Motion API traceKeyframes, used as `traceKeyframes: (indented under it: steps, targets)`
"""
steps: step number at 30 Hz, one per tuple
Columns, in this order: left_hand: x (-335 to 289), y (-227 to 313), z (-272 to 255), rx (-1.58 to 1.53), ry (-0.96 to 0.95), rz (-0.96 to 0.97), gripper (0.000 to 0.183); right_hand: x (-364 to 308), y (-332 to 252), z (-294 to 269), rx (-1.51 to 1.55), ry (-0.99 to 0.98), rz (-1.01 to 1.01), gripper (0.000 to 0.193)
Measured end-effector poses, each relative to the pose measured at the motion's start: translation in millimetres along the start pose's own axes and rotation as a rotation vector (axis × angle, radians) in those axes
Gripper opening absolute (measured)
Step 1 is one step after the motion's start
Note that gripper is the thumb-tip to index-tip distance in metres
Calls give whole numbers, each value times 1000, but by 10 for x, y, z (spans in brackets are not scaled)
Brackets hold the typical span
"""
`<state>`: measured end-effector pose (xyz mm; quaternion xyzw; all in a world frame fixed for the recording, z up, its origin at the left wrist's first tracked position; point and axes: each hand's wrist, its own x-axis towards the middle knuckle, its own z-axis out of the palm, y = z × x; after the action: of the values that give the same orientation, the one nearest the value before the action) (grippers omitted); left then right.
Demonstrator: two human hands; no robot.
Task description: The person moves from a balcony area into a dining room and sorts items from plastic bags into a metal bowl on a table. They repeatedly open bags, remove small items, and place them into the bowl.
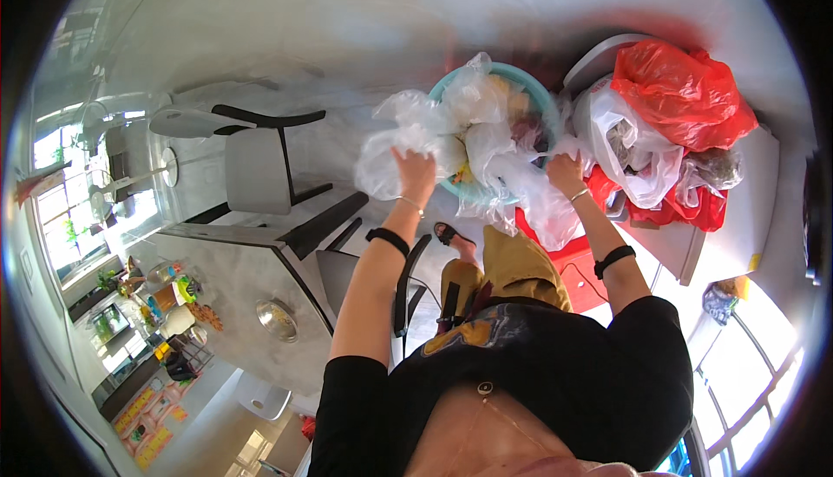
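Both hands press into a heap of clear plastic bags [473, 143] that spills out of a round teal basin [535, 95], the heap's long axis running across the view from the left hand [415, 167] to the right hand [566, 173]. The left seems closed on a bag and the right rests on the plastic, though its grip cannot be told. Just beside the right hand, a red bag [681, 95] and a white bag [638, 152] crowd the basin; a grey table [234, 264] stands well apart.
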<state>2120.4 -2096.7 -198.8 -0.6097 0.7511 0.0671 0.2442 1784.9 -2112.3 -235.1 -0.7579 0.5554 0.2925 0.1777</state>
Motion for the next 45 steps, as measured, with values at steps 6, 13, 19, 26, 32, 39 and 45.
traceKeyframes:
  steps: [6,13,19,26,32,39,45]
  targets:
    - [-205,-59,96,-188,3,125,16,131,-357,-172,139,595,-43,23]
    - [-132,524,-411,-342,163,242,43,554,-776,-578,258,441,-320,15]
    - [-73,755,-463,-552,239,-48,55,231,-977,-599,713,663,-393,8]
    - [183,664,-127,-744,-30,-313,18,-116,-855,-759,759,465,-483,61]
    - [355,372,-178,-1185,-92,-543,35,-517,36,-613,637,-82,-531,98]
    - [2,484,-543,-1020,-114,-338,60,-760,-151,-570,902,221,-225,28]
    - [-536,736,-974,-760,134,-79,69,-503,-493,-1244,1207,238,-143,33]
